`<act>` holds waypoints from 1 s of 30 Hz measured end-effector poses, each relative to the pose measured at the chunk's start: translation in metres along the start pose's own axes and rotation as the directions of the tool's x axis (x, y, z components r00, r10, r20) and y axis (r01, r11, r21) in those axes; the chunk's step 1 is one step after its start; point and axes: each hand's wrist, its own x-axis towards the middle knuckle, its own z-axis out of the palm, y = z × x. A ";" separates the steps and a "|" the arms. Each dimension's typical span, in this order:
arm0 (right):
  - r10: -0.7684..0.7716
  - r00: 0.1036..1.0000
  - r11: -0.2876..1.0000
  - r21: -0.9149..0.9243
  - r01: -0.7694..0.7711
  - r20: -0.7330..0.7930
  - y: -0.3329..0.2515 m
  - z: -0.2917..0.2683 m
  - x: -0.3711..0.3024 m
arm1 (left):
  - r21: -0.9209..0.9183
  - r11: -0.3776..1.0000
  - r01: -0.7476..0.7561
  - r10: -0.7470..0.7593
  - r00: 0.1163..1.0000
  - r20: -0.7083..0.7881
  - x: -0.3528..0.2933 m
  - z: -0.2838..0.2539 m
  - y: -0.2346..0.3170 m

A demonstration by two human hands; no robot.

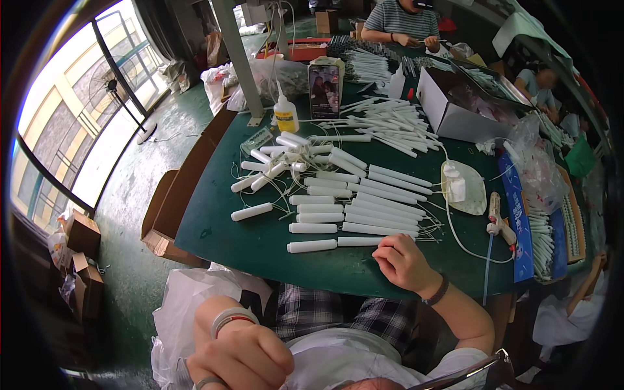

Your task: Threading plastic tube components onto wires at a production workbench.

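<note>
Rows of white plastic tubes lie on the green table; short thick tubes meet longer slim tubes end to end, with thin wires at the right ends. My right hand is closed at the right end of the front slim tube, covering that end; what its fingers hold, if anything, is hidden. My left hand is raised close at the lower edge, fingers curled, their contents hidden. Left of the rows, a loose heap of short tubes with wires surrounds a single short tube set apart.
Behind stand a glue bottle, a propped phone, a pile of slim white sticks and a white carton. On the right are a glue gun and a blue box of sticks. A person works opposite.
</note>
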 end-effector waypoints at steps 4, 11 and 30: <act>-0.010 1.000 1.000 0.007 0.010 0.000 0.000 0.001 0.003 | 0.011 0.999 -0.040 0.041 0.997 -0.063 -0.001 0.006 -0.007; -0.006 1.000 1.000 -0.003 0.006 -0.005 0.000 0.001 0.002 | -0.162 0.985 0.057 -0.021 0.975 0.219 0.019 -0.017 -0.005; -0.196 0.961 0.748 0.604 0.276 -0.197 -0.123 -0.095 0.071 | 0.432 0.845 0.315 -0.298 0.948 -0.108 -0.012 0.001 0.049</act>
